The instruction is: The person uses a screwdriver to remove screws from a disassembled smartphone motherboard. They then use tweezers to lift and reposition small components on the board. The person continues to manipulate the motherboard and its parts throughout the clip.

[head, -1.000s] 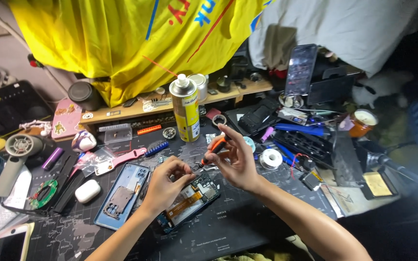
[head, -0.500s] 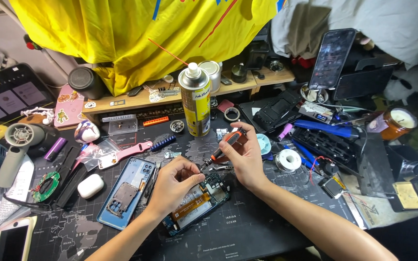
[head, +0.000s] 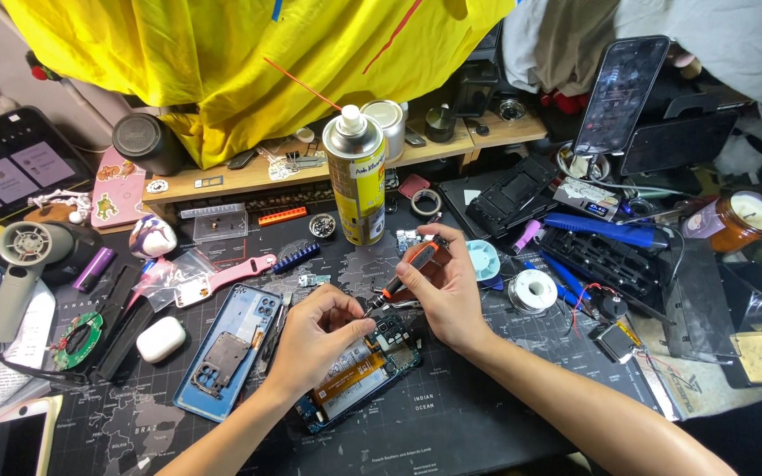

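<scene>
An opened phone with its circuit board and orange-labelled battery showing lies on the dark work mat. My right hand grips an orange-and-black screwdriver, its tip angled down-left onto the phone's top end. My left hand rests on the phone's upper edge, fingers pinched near the screwdriver tip. The phone's blue back cover lies just left of it.
A yellow spray can stands behind my hands. A white earbud case, pink strip, solder reel, blue tools, a candle jar, a small grey fan and a propped phone crowd the bench.
The view has shifted and drawn closer. Both hands stay over the opened phone, the screwdriver still pointed at its top end; my left fingers have closed in nearer the tip.
</scene>
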